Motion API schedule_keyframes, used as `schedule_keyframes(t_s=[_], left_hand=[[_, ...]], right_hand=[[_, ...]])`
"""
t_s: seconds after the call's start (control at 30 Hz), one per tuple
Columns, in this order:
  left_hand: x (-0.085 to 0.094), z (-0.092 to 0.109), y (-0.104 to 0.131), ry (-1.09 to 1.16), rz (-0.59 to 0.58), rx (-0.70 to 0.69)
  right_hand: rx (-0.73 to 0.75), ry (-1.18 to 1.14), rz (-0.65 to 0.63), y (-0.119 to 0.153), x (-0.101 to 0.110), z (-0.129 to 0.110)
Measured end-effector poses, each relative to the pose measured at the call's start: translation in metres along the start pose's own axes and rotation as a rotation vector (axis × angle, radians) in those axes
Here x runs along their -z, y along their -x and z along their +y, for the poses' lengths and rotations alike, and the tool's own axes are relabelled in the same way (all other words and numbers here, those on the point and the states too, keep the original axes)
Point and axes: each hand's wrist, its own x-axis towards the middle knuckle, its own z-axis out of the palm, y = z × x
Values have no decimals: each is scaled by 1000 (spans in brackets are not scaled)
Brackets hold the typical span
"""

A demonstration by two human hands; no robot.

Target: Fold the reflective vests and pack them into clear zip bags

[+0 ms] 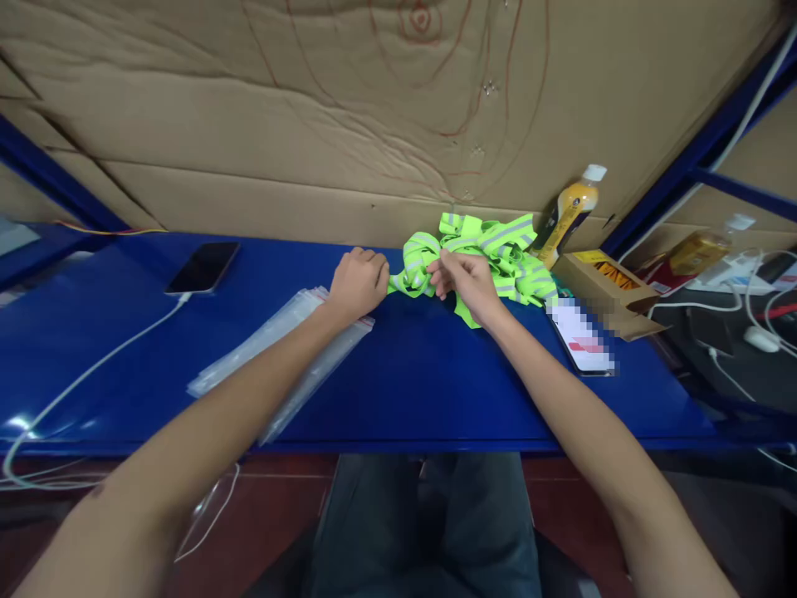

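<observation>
A tangled heap of neon-green reflective straps point(514, 241) with silver stripes lies at the back of the blue table. My left hand point(359, 282) is closed just left of the heap, with the end of a strap at its curled fingertips. A looped strap point(422, 253) sits between my two hands. At its right side, my right hand point(468, 282) has its fingers curled in and closed on a strap; part of the grip is hidden. Beneath my left wrist and forearm lie clear plastic zip bags point(261, 340) in two stacks.
A charging dark phone point(202, 267) lies at left, its white cable point(105, 365) trailing off the front edge. To the right are a lit phone point(582, 336), an open cardboard box point(601, 282) and a yellow drink bottle point(569, 216). A cardboard wall point(280, 149) closes off the back.
</observation>
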Motion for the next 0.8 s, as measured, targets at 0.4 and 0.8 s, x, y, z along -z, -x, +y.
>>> schedule_keyframes(t_s=[0.4, 0.8], left_hand=[[-9, -16, -7, 304, 140, 126], [146, -11, 77, 143, -141, -163]], right_hand=[[75, 163, -42, 5, -1, 8], [496, 751, 58, 8, 5, 9]])
